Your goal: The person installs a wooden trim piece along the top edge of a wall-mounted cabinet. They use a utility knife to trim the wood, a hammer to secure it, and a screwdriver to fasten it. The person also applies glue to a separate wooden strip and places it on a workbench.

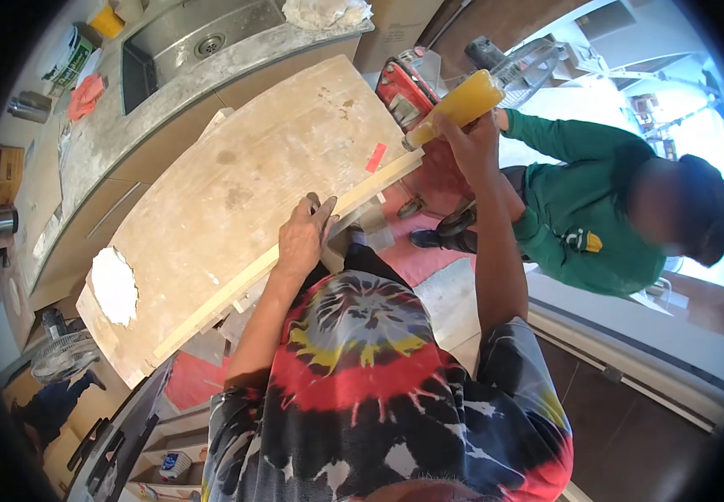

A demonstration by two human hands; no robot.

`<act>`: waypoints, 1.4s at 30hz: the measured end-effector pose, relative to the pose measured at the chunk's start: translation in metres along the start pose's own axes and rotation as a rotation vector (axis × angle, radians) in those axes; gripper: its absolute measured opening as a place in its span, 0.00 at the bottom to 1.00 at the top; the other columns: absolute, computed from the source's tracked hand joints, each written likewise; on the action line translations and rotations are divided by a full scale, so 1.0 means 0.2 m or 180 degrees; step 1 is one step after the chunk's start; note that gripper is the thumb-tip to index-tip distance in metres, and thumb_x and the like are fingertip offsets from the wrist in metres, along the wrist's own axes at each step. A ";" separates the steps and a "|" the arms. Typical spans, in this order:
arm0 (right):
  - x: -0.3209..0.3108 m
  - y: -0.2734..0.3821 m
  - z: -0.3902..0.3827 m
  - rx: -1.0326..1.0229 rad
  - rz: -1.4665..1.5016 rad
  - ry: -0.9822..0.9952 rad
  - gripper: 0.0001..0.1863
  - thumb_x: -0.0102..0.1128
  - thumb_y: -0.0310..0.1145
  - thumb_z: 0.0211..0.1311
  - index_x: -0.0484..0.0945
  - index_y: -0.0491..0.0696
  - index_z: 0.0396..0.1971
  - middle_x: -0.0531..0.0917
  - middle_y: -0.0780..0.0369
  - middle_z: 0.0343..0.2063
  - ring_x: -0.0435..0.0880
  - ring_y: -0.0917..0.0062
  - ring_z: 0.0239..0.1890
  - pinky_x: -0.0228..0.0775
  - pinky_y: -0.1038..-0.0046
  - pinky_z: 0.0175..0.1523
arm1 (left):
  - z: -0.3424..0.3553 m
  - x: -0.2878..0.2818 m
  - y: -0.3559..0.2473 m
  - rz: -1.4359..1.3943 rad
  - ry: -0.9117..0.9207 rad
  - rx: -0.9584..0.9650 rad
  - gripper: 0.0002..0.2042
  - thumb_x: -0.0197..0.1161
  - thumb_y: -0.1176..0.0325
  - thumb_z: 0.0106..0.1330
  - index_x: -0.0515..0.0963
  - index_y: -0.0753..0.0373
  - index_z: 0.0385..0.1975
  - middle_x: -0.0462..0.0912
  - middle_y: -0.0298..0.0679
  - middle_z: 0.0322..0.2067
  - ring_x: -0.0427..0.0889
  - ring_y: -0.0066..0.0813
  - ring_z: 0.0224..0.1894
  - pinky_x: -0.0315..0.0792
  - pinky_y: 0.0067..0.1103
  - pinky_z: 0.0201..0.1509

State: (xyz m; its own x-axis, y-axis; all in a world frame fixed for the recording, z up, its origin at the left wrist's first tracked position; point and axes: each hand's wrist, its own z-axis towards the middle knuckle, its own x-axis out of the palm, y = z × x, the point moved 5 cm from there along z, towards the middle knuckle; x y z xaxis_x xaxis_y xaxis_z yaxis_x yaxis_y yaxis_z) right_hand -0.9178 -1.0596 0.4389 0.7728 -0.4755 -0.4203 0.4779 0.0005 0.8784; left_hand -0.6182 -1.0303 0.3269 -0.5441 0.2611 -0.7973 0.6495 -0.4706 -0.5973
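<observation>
The left hand (305, 234) lies flat on a long thin strip of pale wood (286, 259), fingers spread and pressing down, not curled around it. I think it presses like that so the strip stays still. The strip sits along the near edge of a big wooden board (236, 184), and one end pokes out past the board's corner. The right hand (469, 138) is squeezed around a yellow bottle (455, 107). The bottle is tipped over with its small tip pointing down, right above the far end of the strip, near a little red tag (376, 156). Held that way, whatever is inside could run out onto the wood, but I cannot see any coming out. The bottle looks like smooth soft plastic, round and long. The board is wide and flat, light brown, with dusty smudges and small dark spots. It has a rough white patch (114, 284) near one end, like dried paste. The strip is cleaner, with straight sharp edges. Behind the board there is a grey counter (107, 138) with a shiny metal sink (186, 38) set in it, an orange cup (107, 23) by the sink, and a crumpled white cloth (327, 12) at one end. A red power tool (404, 88) sits past the board's corner. Another person in a green sleeve (571, 138) crouches close by on the right.
</observation>
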 end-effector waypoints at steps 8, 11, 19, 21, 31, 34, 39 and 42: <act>0.06 -0.08 -0.22 0.0076 -0.0073 -0.0310 0.22 0.71 0.29 0.53 0.73 0.40 0.47 0.84 0.59 0.36 0.84 0.74 0.36 0.76 0.72 0.43 | -0.01 0.02 0.02 -0.0038 -0.0251 0.0024 0.17 0.68 0.61 0.61 0.82 0.57 0.48 0.75 0.43 0.35 0.80 0.42 0.33 0.76 0.33 0.34; 0.13 -0.08 -0.37 0.0041 0.0080 -0.0428 0.24 0.70 0.28 0.53 0.71 0.39 0.48 0.84 0.58 0.38 0.84 0.75 0.38 0.76 0.72 0.44 | 0.00 0.01 0.01 -0.0031 -0.0259 -0.0035 0.16 0.68 0.61 0.60 0.83 0.57 0.48 0.75 0.43 0.34 0.80 0.42 0.32 0.76 0.34 0.33; 0.24 -0.13 -0.45 0.0131 -0.0085 -0.0450 0.24 0.71 0.29 0.53 0.72 0.41 0.48 0.83 0.58 0.38 0.84 0.72 0.38 0.75 0.71 0.44 | 0.01 0.02 0.03 -0.0098 -0.0164 0.0054 0.16 0.68 0.62 0.60 0.83 0.60 0.47 0.74 0.42 0.35 0.80 0.42 0.33 0.76 0.33 0.34; 0.20 -0.14 -0.42 0.0058 -0.0406 -0.0654 0.23 0.71 0.30 0.52 0.73 0.42 0.47 0.83 0.59 0.36 0.84 0.72 0.36 0.75 0.72 0.42 | 0.01 0.02 0.03 -0.0143 -0.0148 0.0054 0.16 0.67 0.62 0.61 0.83 0.61 0.47 0.74 0.43 0.36 0.81 0.42 0.34 0.76 0.34 0.35; 0.35 -0.10 -0.56 -0.0143 -0.0520 -0.0153 0.25 0.69 0.31 0.55 0.71 0.41 0.52 0.84 0.52 0.40 0.85 0.60 0.45 0.76 0.64 0.48 | 0.00 0.02 0.04 -0.0277 -0.0163 -0.0012 0.15 0.68 0.64 0.60 0.83 0.60 0.45 0.75 0.42 0.36 0.81 0.42 0.33 0.76 0.34 0.35; 0.25 -0.12 -0.43 -0.0034 -0.0433 -0.0614 0.24 0.70 0.30 0.54 0.73 0.41 0.50 0.84 0.56 0.38 0.85 0.68 0.40 0.76 0.69 0.44 | 0.00 0.03 0.05 -0.0270 -0.0204 0.0016 0.15 0.68 0.64 0.60 0.83 0.60 0.45 0.75 0.42 0.36 0.81 0.42 0.33 0.76 0.33 0.35; 0.20 -0.16 -0.37 0.0288 -0.0430 -0.0624 0.21 0.66 0.28 0.57 0.74 0.42 0.51 0.83 0.56 0.41 0.85 0.71 0.42 0.76 0.70 0.45 | 0.01 0.03 0.05 -0.0289 -0.0208 0.0020 0.15 0.69 0.64 0.59 0.83 0.61 0.45 0.74 0.42 0.36 0.81 0.42 0.34 0.76 0.33 0.35; 0.42 -0.04 -0.58 -0.0203 -0.0531 -0.0051 0.20 0.65 0.27 0.58 0.74 0.42 0.50 0.83 0.55 0.41 0.84 0.68 0.42 0.75 0.69 0.45 | 0.00 0.03 0.05 -0.0300 -0.0137 -0.0027 0.15 0.69 0.64 0.59 0.83 0.61 0.45 0.75 0.42 0.37 0.81 0.42 0.34 0.76 0.33 0.35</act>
State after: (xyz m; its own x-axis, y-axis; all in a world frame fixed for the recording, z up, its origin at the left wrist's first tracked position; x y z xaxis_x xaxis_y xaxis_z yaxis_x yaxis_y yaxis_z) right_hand -0.8084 -0.9979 0.3702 0.6740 -0.4877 -0.5548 0.6249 -0.0241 0.7803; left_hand -0.6149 -1.0329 0.3162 -0.6253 0.2673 -0.7331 0.5986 -0.4385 -0.6704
